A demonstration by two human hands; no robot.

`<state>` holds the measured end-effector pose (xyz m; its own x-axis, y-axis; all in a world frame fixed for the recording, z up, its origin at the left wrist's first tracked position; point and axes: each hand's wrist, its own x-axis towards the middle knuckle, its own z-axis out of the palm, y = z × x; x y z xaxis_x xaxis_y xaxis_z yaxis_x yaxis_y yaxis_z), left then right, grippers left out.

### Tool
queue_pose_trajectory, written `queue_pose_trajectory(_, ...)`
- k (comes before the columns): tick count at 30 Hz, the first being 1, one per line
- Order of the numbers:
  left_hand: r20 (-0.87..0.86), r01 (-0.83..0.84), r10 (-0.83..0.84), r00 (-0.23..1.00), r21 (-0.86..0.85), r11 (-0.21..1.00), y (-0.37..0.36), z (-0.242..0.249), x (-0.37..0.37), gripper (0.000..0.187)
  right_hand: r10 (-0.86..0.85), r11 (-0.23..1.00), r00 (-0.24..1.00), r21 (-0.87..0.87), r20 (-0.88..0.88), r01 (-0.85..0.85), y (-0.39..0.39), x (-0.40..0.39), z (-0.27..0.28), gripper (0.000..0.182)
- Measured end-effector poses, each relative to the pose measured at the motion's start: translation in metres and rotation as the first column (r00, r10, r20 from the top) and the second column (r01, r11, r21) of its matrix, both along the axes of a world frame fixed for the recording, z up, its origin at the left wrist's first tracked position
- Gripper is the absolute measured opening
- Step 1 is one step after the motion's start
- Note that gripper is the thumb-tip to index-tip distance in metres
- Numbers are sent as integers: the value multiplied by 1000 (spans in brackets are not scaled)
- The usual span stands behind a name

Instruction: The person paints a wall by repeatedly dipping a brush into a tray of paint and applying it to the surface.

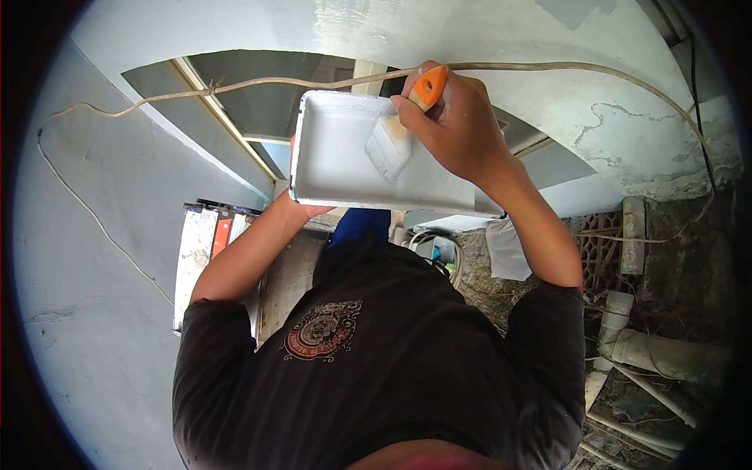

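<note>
My right hand (458,129) is closed round the handle of a paintbrush (389,147), whose orange handle end sticks out above my fingers. The white-coated bristles point down into a white paint tray (337,153). White paint covers the inside of the tray. At the tray's lower left edge, my left hand (315,210) supports it from beneath; most of its fingers are hidden by the tray.
A cable (274,81) runs across the wall in front of a window (266,102). Paint peels on the right wall (634,149). Pipes (658,354) lie at the lower right. A white object with a red label (222,235) stands at the left.
</note>
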<state>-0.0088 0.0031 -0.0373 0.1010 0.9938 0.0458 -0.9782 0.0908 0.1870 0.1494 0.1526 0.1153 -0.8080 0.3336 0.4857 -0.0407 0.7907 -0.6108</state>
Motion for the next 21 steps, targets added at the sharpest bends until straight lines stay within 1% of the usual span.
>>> queue_pose_trajectory(2, -6, -3, 3, 1000, -18, 1000, -1, -4, -1, 55, -6, 1000, 1000, -4, -4, 6, 0, 1, -1, 20)
queue_pose_trajectory(4, 19, 20, -21, 1000, 58, 998, 0, -6, -1, 56, -10, 1000, 1000, -7, -7, 10, 0, 1, 1, 20)
queue_pose_trajectory(5, 19, 19, -20, 1000, 55, 998, 0, -6, -1, 56, -18, 999, 1000, -38, -2, 18, -1, 2, 4, 21)
queue_pose_trajectory(7, 38, 36, -40, 998, 112, 993, 0, -6, 0, 57, -28, 997, 1000, -72, 4, 28, 1, 6, 7, 22)
queue_pose_trajectory(8, 36, 37, -41, 998, 110, 993, 1, -6, 0, 57, -62, 995, 998, -83, 5, 63, 4, 9, 9, 21)
queue_pose_trajectory(10, 10, 22, -22, 1000, 33, 999, 3, -8, -1, 57, -97, 991, 995, -95, 9, 97, 6, 17, 9, 21)
queue_pose_trajectory(12, 12, 18, -19, 1000, 31, 999, 3, -11, -1, 57, -189, 915, 975, -382, -118, 131, 5, 26, 6, 18)
queue_pose_trajectory(13, 13, 19, -19, 1000, 27, 999, 3, -12, -2, 57, -187, 915, 975, -382, -119, 129, 6, 29, 1, 18)
queue_pose_trajectory(15, 10, 23, -23, 1000, 38, 999, 3, -12, -2, 57, -226, 888, 962, -439, -151, 139, 6, 36, -16, 16)
queue_pose_trajectory(18, 16, 24, -24, 1000, 34, 999, 3, -19, -4, 56, -282, 850, 952, -492, -123, 188, 9, 47, -34, 15)
queue_pose_trajectory(21, 32, 21, -21, 999, 22, 1000, 2, -20, -5, 56, -332, 828, 936, -512, -120, 228, 14, 57, -35, 14)
